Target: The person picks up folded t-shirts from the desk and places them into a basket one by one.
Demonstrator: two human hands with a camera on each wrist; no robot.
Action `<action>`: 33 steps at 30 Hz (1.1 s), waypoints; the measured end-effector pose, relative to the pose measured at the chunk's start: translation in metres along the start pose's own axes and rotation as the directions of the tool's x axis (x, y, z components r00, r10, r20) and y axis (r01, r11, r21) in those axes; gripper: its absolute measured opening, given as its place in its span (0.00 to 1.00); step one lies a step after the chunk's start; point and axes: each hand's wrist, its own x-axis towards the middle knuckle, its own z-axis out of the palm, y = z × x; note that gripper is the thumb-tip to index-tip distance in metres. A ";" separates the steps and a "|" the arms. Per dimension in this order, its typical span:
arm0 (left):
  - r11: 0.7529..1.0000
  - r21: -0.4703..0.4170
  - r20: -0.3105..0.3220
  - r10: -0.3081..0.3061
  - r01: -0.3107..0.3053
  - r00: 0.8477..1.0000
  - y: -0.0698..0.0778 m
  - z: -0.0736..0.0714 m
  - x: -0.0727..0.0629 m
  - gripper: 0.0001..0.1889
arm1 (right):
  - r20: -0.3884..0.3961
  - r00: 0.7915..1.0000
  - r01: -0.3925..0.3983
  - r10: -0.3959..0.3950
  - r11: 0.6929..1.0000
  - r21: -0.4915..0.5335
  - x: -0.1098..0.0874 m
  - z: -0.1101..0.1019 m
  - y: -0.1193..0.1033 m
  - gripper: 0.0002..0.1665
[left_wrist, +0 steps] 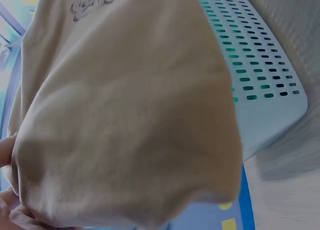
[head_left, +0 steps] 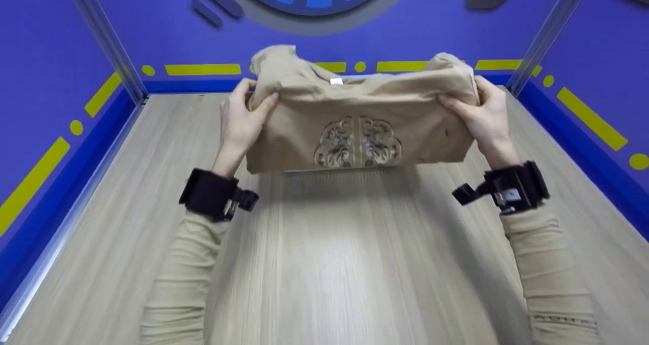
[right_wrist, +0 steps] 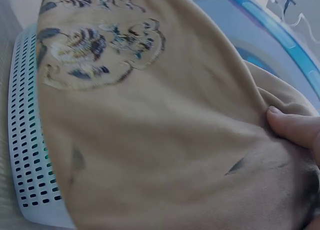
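A tan shirt [head_left: 294,132] hangs folded between both hands in the head view, its embroidered patch [head_left: 359,142] facing me and a white neck label [head_left: 336,81] at the top edge. At its left end my left hand [head_left: 242,112] grips the cloth, thumb in front and fingers behind. The right hand [head_left: 489,114] pinches the opposite end the same way. Seen from the left wrist, the shirt [left_wrist: 130,110] fills most of the picture, with only fingertips showing. In the right wrist view, the thumb [right_wrist: 295,127] presses on the cloth beside a small dark mark.
Behind the shirt stands a white basket with slotted walls [left_wrist: 270,110], mostly hidden from the head view. It rests on the wood-grain table [head_left: 329,264]. Blue panels [head_left: 177,40] with yellow marks enclose the back and both sides, joined by metal corner posts [head_left: 552,35].
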 end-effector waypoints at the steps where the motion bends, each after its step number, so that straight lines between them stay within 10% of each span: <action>1: 1.000 0.003 -0.006 -0.007 0.007 1.000 0.000 0.002 0.006 0.17 | -0.018 1.000 0.003 -0.003 1.000 0.000 0.005 0.003 0.000 0.13; 13: 0.989 0.057 -0.047 -0.133 0.136 0.990 -0.016 0.030 0.049 0.16 | -0.143 0.990 -0.047 0.023 0.985 -0.167 0.049 0.046 0.014 0.19; 26: 0.935 0.004 0.017 -0.355 0.355 0.935 -0.055 0.067 0.052 0.15 | -0.127 0.992 -0.073 0.025 0.916 -0.395 0.043 0.083 0.053 0.24; 33: 0.932 0.011 0.078 -0.363 0.363 0.929 -0.064 0.077 0.047 0.18 | -0.094 0.987 -0.156 0.127 0.874 -0.460 0.037 0.081 0.072 0.28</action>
